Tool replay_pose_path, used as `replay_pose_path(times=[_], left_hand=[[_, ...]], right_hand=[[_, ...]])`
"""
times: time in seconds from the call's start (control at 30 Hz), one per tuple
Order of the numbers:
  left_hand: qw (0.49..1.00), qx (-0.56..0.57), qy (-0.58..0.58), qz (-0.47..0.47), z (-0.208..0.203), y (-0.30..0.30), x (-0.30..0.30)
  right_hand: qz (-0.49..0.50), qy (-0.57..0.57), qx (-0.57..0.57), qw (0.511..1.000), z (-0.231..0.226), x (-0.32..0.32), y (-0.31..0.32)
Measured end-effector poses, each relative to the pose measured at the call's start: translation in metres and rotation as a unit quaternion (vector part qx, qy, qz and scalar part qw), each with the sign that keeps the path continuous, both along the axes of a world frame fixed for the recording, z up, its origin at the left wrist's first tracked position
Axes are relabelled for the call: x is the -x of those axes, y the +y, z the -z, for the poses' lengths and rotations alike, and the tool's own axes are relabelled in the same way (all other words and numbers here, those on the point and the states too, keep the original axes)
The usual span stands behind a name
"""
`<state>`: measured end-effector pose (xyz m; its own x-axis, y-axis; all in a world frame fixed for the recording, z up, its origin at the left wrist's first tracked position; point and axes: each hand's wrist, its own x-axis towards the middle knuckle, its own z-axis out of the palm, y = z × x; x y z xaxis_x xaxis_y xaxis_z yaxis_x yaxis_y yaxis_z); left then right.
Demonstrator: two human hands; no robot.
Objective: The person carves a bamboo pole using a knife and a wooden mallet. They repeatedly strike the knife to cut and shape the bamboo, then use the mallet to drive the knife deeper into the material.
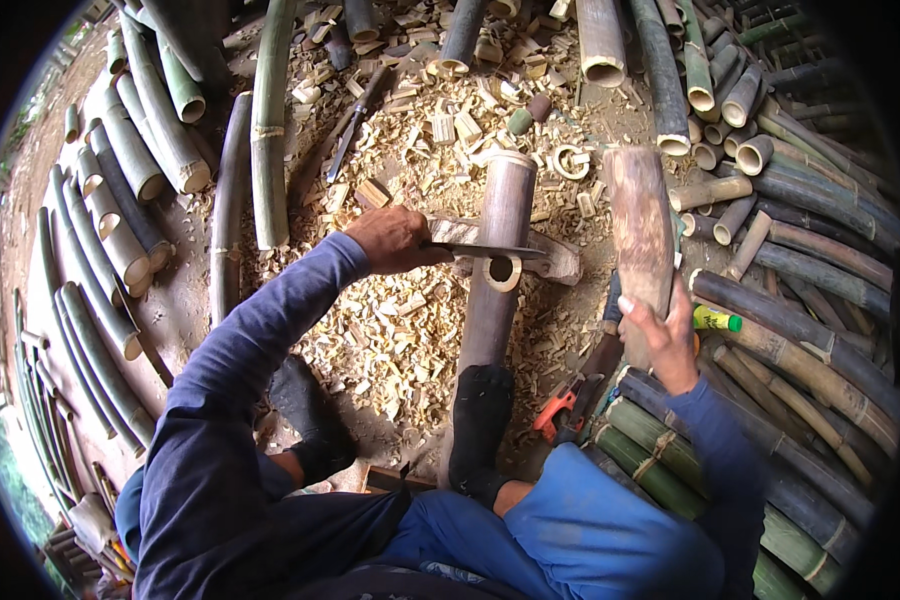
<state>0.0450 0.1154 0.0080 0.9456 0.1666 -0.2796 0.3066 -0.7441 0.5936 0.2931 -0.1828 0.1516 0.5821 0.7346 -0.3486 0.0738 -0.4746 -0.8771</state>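
My left hand (392, 240) grips the handle of a broad knife (485, 249) whose blade lies across a dark bamboo pole (497, 260). The pole runs from the ground ahead back under my right foot in a black sock (479, 420), resting on a wooden block (558, 262). A cut ring (502, 272) shows on the pole just below the blade. My right hand (660, 335) holds a thick wooden mallet (639, 230) upright, raised to the right of the pole.
Pale bamboo chips (400, 330) cover the ground around the pole. Green poles (130, 150) lie at the left, dark poles (810, 270) are stacked at the right. An orange-handled tool (560, 405) and a green-capped bottle (718, 320) lie near my right knee.
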Motion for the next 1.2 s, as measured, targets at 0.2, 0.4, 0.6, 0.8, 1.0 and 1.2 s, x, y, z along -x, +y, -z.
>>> replay_pose_path(times=[0.2,0.4,0.6,0.8,1.0,1.2], left_hand=[[0.999,-0.023,0.042,-0.014,-0.005,-0.002,-0.006],[0.997,0.019,0.076,0.000,-0.007,0.003,-0.013],[0.988,-0.130,-0.011,0.080,0.001,-0.002,0.000],[0.991,0.010,-0.101,0.089,0.005,-0.004,0.036],[0.996,-0.074,0.048,-0.013,-0.021,0.026,0.022],[0.994,-0.095,0.056,-0.024,-0.006,0.026,0.034]], right_hand=[[-0.159,-0.096,0.127,0.974,0.017,0.011,-0.037],[-0.030,-0.085,0.001,0.996,0.015,0.037,-0.029],[-0.142,-0.024,0.132,0.981,0.014,0.000,-0.027],[-0.059,0.086,0.066,0.992,-0.003,0.020,0.002],[-0.115,-0.041,-0.024,0.992,0.001,0.042,0.022],[-0.261,-0.153,0.155,0.940,0.006,0.050,0.053]])
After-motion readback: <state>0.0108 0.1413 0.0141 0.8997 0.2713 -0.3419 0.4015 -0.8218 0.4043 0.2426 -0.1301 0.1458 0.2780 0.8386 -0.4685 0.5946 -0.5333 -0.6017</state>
